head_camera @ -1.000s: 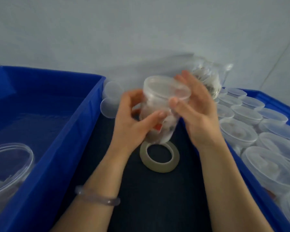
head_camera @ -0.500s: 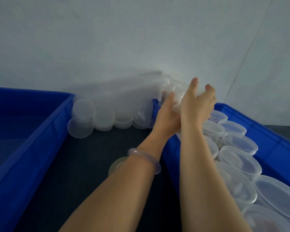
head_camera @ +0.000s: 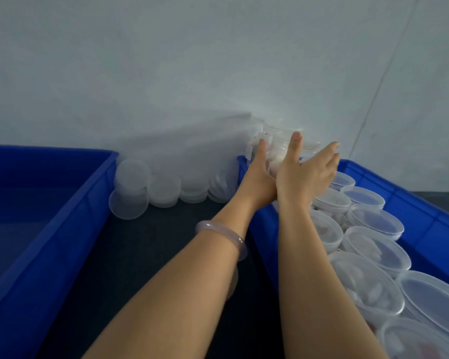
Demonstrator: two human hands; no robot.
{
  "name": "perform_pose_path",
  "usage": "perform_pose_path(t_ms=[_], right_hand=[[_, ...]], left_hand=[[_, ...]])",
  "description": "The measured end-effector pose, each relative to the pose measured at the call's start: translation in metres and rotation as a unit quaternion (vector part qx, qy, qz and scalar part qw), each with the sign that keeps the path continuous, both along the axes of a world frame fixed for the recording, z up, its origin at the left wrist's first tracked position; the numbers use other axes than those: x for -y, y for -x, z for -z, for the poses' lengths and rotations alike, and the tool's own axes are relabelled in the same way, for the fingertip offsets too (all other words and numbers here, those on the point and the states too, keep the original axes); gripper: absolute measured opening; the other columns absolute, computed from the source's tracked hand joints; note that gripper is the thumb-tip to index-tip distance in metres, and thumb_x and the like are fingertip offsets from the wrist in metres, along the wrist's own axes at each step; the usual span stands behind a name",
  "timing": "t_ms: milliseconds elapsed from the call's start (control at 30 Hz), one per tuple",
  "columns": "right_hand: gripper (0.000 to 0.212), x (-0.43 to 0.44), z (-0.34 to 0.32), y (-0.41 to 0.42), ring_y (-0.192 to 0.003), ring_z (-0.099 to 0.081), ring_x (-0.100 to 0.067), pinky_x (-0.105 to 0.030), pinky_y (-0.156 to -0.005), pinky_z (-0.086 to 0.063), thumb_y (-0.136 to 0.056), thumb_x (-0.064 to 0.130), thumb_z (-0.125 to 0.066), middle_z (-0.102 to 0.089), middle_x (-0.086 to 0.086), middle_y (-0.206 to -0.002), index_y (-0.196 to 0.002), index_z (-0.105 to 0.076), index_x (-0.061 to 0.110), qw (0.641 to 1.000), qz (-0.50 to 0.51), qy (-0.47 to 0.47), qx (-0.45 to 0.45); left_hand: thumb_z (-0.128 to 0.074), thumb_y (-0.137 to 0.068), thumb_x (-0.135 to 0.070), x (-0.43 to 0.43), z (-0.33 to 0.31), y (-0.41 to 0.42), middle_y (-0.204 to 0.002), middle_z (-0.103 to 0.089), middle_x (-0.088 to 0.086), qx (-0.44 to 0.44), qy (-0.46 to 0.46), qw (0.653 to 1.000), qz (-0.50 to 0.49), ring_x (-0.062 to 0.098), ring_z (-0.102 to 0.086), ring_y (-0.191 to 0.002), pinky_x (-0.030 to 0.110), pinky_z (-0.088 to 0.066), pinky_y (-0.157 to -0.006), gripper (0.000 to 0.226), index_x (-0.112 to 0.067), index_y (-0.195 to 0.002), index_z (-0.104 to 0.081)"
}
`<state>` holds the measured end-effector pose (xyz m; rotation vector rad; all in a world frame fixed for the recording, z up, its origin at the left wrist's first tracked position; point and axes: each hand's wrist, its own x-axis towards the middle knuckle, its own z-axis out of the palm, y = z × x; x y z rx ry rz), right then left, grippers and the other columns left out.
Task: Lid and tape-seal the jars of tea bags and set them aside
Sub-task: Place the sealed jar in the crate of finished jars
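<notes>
At the far end of the jar-filled blue crate (head_camera: 425, 224), I judge set-aside in hand: left hand (head_camera: 257, 174) and right hand (head_camera: 306, 177), both straight-fingered, flank the jar (head_camera: 278, 145); next calls for clean release.

The jar (head_camera: 280, 149) between the left hand (head_camera: 257, 178) and the right hand (head_camera: 307, 177) is clear, glossy plastic with a smooth wall. The lidded jars (head_camera: 373, 244) right of the right hand are the same clear plastic; their lids are translucent, frosted and smooth. The right bin (head_camera: 425, 211) around them and the left bin (head_camera: 62, 229) beyond the left hand are blue moulded plastic with a slight sheen. The loose lids (head_camera: 163, 187) left of the left hand are frosted translucent plastic. The bracelet (head_camera: 218, 225) on the left wrist is pale, translucent and glossy. The table surface (head_camera: 140, 255) under the forearms is dark and matt. The wall (head_camera: 192, 73) beyond the hands is pale and matt.
</notes>
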<state>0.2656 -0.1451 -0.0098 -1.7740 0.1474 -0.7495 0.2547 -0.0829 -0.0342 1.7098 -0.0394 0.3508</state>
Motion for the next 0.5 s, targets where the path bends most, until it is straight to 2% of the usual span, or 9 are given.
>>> perform_pose_path(t_ms=[33, 67, 100, 133, 167, 233, 300, 400, 500], right_hand=[[0.079, -0.001, 0.000, 0.003, -0.146, -0.012, -0.027, -0.043, -0.115, -0.014, -0.093, 0.057, -0.046, -0.016, -0.012, -0.159, -0.152, -0.017, 0.014, 1.000, 0.015, -0.002, 0.000], [0.075, 0.000, 0.001, 0.004, -0.144, -0.016, -0.027, -0.044, -0.113, -0.017, -0.092, 0.055, -0.047, -0.021, -0.011, -0.157, -0.151, -0.022, 0.015, 1.000, 0.026, -0.002, -0.003], [0.071, -0.001, 0.000, 0.006, -0.142, -0.020, -0.028, -0.044, -0.112, -0.019, -0.093, 0.053, -0.048, -0.026, -0.010, -0.155, -0.149, -0.025, 0.015, 1.000, 0.024, 0.000, -0.012], [0.067, -0.001, 0.001, 0.007, -0.141, -0.023, -0.028, -0.044, -0.111, -0.022, -0.095, 0.050, -0.046, -0.028, -0.010, -0.154, -0.149, -0.026, 0.016, 1.000, 0.016, 0.001, -0.025], [0.064, -0.001, 0.001, 0.008, -0.140, -0.024, -0.029, -0.045, -0.111, -0.024, -0.097, 0.047, -0.044, -0.028, -0.010, -0.154, -0.149, -0.025, 0.016, 0.999, 0.009, 0.003, -0.037], [0.061, 0.003, 0.002, 0.008, -0.142, -0.022, -0.029, -0.045, -0.112, -0.024, -0.099, 0.043, -0.041, -0.027, -0.010, -0.155, -0.150, -0.023, 0.015, 0.999, 0.004, 0.001, -0.042], [0.058, 0.008, 0.001, 0.008, -0.143, -0.020, -0.028, -0.041, -0.112, -0.022, -0.101, 0.038, -0.039, -0.025, -0.010, -0.156, -0.151, -0.021, 0.012, 0.999, 0.001, -0.008, -0.036], [0.059, 0.009, -0.001, 0.011, -0.145, -0.016, -0.027, -0.036, -0.114, -0.017, -0.102, 0.034, -0.039, -0.022, -0.010, -0.157, -0.151, -0.020, 0.009, 0.999, -0.015, -0.014, -0.037], [0.056, 0.003, -0.003, 0.023, -0.144, -0.016, -0.028, -0.035, -0.115, -0.013, -0.100, 0.028, -0.044, -0.021, -0.013, -0.157, -0.149, -0.026, 0.007, 1.000, 0.009, 0.012, 0.009]], left_hand=[[-0.061, -0.091, -0.011, -0.003, 0.002, 0.003, -0.131, -0.056, 0.008, 0.029, -0.019, 0.999, -0.034, -0.013, -0.054, -0.106, -0.002, -0.040, -0.077, 0.071, -0.011, -0.151, -0.024], [-0.063, -0.088, -0.007, -0.001, 0.004, 0.005, -0.124, -0.059, 0.004, 0.043, -0.016, 0.998, -0.042, -0.020, -0.056, -0.089, -0.002, -0.041, -0.068, 0.069, -0.011, -0.148, -0.030], [-0.061, -0.088, -0.005, -0.001, 0.004, 0.007, -0.124, -0.059, 0.006, 0.042, -0.014, 0.998, -0.052, -0.017, -0.058, -0.081, 0.001, -0.043, -0.066, 0.063, -0.011, -0.146, -0.035], [-0.058, -0.090, -0.004, 0.000, 0.003, 0.009, -0.130, -0.056, 0.010, 0.029, 0.001, 0.999, -0.046, -0.008, -0.060, -0.086, 0.007, -0.047, -0.073, 0.059, -0.012, -0.145, -0.037], [-0.055, -0.093, -0.004, 0.002, 0.003, 0.010, -0.135, -0.054, 0.012, 0.016, 0.012, 0.999, -0.035, 0.004, -0.061, -0.099, 0.017, -0.049, -0.086, 0.057, -0.013, -0.146, -0.036], [-0.053, -0.095, -0.004, 0.008, 0.002, 0.012, -0.141, -0.050, 0.010, 0.016, -0.011, 0.999, -0.026, 0.020, -0.054, -0.121, 0.031, -0.044, -0.102, 0.055, -0.014, -0.146, -0.036], [-0.051, -0.095, -0.003, 0.014, 0.000, 0.013, -0.144, -0.046, 0.009, 0.019, -0.033, 0.999, -0.020, 0.023, -0.048, -0.130, 0.028, -0.041, -0.104, 0.054, -0.013, -0.146, -0.035], [-0.050, -0.097, -0.008, 0.011, -0.003, 0.012, -0.148, -0.041, 0.007, 0.009, -0.060, 0.998, 0.013, 0.021, -0.042, -0.135, 0.018, -0.035, -0.097, 0.058, -0.014, -0.150, -0.026], [-0.048, -0.092, 0.001, -0.006, -0.011, 0.018, -0.139, -0.051, 0.008, 0.019, -0.028, 0.999, -0.001, 0.022, -0.049, -0.126, 0.025, -0.041, -0.101, 0.064, -0.020, -0.149, -0.029]])
